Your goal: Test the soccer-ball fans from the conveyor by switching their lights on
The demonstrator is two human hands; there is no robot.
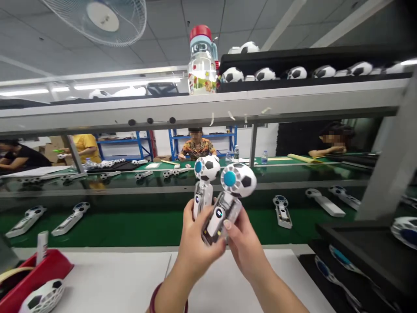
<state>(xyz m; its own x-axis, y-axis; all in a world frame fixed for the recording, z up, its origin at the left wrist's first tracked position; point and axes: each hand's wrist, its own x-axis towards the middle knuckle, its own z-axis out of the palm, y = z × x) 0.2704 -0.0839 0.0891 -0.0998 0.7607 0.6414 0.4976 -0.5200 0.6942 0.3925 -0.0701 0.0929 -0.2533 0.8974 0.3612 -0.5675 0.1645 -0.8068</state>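
Note:
Two white handheld fans with soccer-ball heads are raised side by side above the bench. The left fan (202, 191) is in my left hand (197, 237), its handle partly behind my fingers. My left thumb also lies along the lower handle of the right fan (217, 217). My right hand (243, 239) is closed around that right fan from the other side, thumb on its handle. Both heads tilt upward and show a blue round centre. The right handle is see-through or uncovered, with inner parts and a small lit round display visible.
A green conveyor belt (137, 226) carries several fan units. White sheeting (114, 278) covers the bench. A red bin (54, 265) stands left; dark trays (368, 243) are stacked right. Overhead, a shelf (293, 98) holds a bottle (202, 65) and ball-patterned heads. Other people sit across the belt.

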